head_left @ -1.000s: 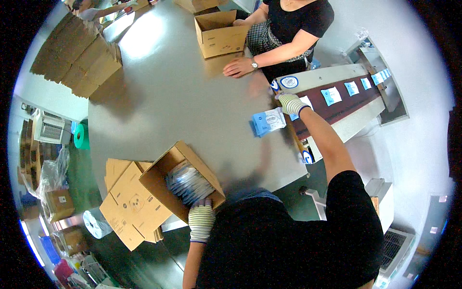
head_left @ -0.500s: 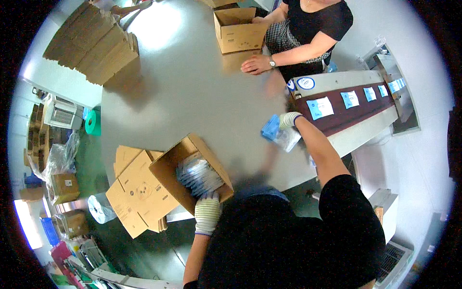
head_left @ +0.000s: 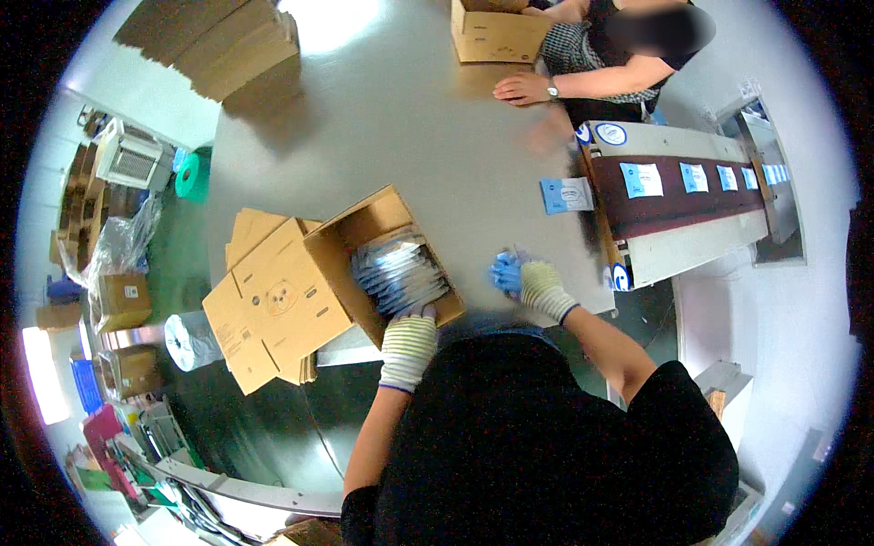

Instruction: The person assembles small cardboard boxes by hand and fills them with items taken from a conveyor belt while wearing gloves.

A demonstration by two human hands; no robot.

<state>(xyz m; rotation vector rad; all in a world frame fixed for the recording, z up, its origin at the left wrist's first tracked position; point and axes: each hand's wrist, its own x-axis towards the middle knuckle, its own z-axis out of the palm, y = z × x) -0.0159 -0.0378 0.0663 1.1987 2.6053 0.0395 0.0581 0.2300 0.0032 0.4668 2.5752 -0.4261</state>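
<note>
The left hand (head_left: 407,338) in a striped glove grips the near rim of one open carton (head_left: 382,264) at centre frame, full of packets. The right hand (head_left: 537,284) is closed on one blue packet (head_left: 503,270) above the desk (head_left: 410,136). It may slip, because the grip looks loose. One more packet (head_left: 565,195) lies near the conveyor (head_left: 674,191), which carries about five.

Light: bright, overhead.
Glare: white patch on desk (head_left: 319,18) top.
Shadows: soft, under cartons.
Blur: right hand (head_left: 544,287) smeared.
Edges: fisheye bending, black surround.
</note>
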